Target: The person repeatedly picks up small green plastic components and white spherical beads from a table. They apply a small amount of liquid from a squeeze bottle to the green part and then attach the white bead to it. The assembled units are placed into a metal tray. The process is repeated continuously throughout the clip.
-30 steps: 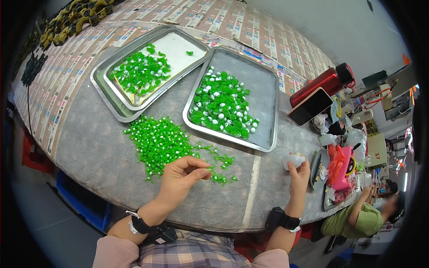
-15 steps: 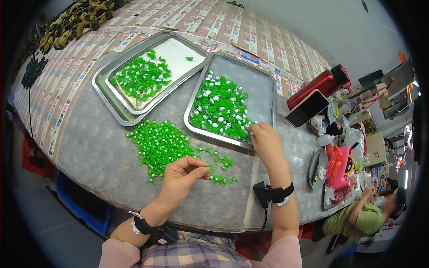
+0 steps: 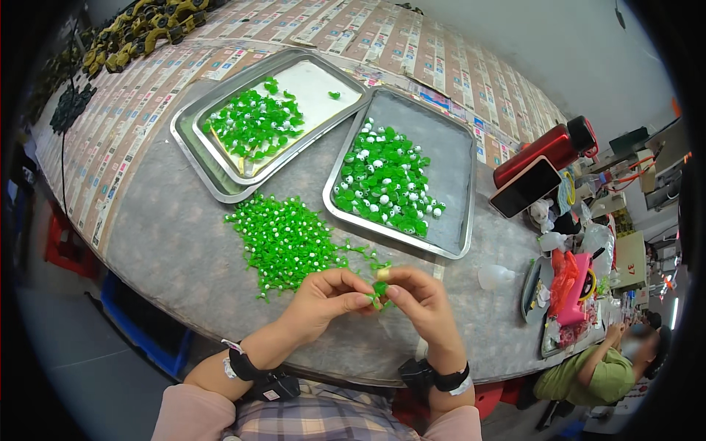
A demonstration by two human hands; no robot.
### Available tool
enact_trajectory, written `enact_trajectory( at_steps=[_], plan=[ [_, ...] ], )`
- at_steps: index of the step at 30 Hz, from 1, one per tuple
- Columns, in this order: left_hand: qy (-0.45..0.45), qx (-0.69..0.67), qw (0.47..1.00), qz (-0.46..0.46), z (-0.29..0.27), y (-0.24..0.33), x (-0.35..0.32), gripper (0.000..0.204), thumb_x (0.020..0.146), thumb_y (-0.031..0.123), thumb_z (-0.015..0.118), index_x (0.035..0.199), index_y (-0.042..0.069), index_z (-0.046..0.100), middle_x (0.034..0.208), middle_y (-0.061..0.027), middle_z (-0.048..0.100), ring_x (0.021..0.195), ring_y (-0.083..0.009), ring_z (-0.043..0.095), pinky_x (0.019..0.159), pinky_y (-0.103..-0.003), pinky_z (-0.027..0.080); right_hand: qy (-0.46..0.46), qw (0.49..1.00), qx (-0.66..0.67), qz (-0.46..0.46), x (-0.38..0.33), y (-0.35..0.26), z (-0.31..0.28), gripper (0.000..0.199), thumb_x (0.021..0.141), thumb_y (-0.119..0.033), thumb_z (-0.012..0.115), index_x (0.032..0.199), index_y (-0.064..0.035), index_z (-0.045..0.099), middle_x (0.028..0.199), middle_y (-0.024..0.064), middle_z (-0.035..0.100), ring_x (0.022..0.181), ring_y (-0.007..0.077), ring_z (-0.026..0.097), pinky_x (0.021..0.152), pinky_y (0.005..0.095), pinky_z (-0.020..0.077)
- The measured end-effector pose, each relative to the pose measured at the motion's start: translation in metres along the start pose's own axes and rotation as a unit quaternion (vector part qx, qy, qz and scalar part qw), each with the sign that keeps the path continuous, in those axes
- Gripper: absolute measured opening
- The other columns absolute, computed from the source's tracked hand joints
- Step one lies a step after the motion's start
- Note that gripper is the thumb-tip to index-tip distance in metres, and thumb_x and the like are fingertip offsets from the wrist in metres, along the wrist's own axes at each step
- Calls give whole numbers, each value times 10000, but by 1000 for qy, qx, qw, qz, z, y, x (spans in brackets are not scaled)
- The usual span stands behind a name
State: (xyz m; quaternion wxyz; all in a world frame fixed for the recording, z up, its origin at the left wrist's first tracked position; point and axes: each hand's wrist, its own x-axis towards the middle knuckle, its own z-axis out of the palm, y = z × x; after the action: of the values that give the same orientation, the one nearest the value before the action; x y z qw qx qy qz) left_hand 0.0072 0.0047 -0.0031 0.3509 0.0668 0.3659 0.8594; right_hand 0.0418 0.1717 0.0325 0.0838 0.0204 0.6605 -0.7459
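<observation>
Right now both your hands meet low over the surface (image 3: pixel 184 253), fingertips together at a small green piece (image 3: pixel 380 289). Your left hand (image 3: pixel 365 298) pinches at it with thumb and forefinger, and your right hand (image 3: pixel 387 283) grips it from the other side, a pale yellow wrap (image 3: pixel 382 273) around one finger. The fingers cover most of the piece, so you cannot tell how its parts sit together.

Just beyond your left hand lies a loose heap of tiny green-and-white parts (image 3: pixel 287 242); a few stray ones run toward your fingers, partly hidden by them. Past the heap, a large metal tray (image 3: pixel 181 140) carries a smaller tray (image 3: pixel 316 81) with green-and-white pieces (image 3: pixel 257 121) gathered toward its left. Its right corner meets a second metal tray (image 3: pixel 456 253), whose near edge runs beyond your right hand and which holds a mound of green and white pieces (image 3: pixel 386 180).

To your right, a whitish translucent thing (image 3: pixel 496 276) rests alone on the surface. Farther out, a phone (image 3: pixel 525 187) leans against a red bottle (image 3: pixel 540 152), and clutter crowds that side: a dish (image 3: pixel 531 298), a red plastic bag (image 3: pixel 562 278), a pink object (image 3: pixel 577 294). A co-worker in a green top (image 3: pixel 607 378) sits beyond it.
</observation>
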Motion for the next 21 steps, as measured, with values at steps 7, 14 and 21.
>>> enact_trajectory(
  at_steps=[7,14,21],
  plan=[
    [11,-45,999,-5,-4,0,2,98,776,61,541,860,12,540,813,-106,596,719,-155,590,663,-257,490,40,993,-109,-29,-10,11,7,205,763,-35,548,964,5,543,823,75,600,704,129,588,635,223,457],
    [24,-42,999,-7,-3,0,1,100,775,59,541,864,14,535,808,-99,595,729,-159,591,660,-258,492,40,971,-207,-111,-10,13,3,216,729,-1,575,943,0,544,852,72,584,763,119,572,662,217,451],
    [18,-16,1000,-11,-2,-4,3,102,776,57,540,867,11,533,801,-97,593,733,-161,591,655,-256,493,121,990,53,-42,-8,14,12,193,732,0,584,921,14,549,863,60,580,777,114,559,693,212,442]
  ],
)
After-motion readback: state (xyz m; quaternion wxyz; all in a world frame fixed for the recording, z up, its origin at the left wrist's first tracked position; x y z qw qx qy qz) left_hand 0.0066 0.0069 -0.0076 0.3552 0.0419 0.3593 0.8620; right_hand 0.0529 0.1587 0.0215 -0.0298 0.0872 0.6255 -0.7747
